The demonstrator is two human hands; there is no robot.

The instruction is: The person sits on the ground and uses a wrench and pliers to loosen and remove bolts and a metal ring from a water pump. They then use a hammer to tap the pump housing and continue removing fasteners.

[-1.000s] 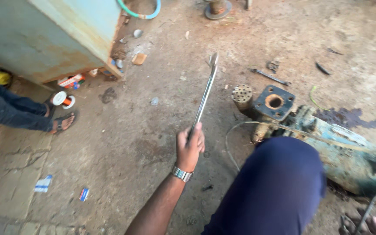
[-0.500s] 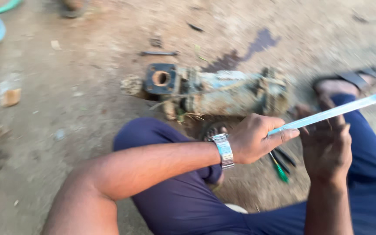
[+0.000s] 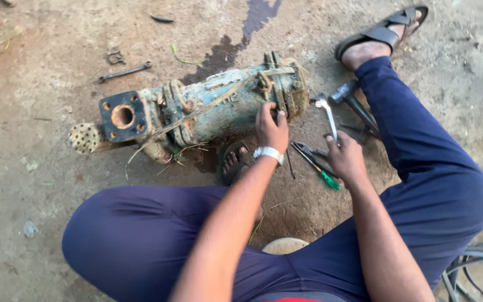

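Left hand [image 3: 270,130] flat on rusty pump [image 3: 208,109] end, right hand [image 3: 343,156] gripping spanner [image 3: 327,116], tools crowd between.

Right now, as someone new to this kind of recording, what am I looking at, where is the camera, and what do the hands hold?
The camera sits on the person's head and looks down at their own arms and blue-trousered legs as they sit on bare dirt ground. In front lies a rusty blue-green metal pump with a square flange at one end. The left hand, with a silver wristwatch, rests on the pump's body. The right hand grips a long silver metal tool, probably a wrench. Near it lie a green-handled screwdriver and a hammer. A small dark spanner lies farther off.
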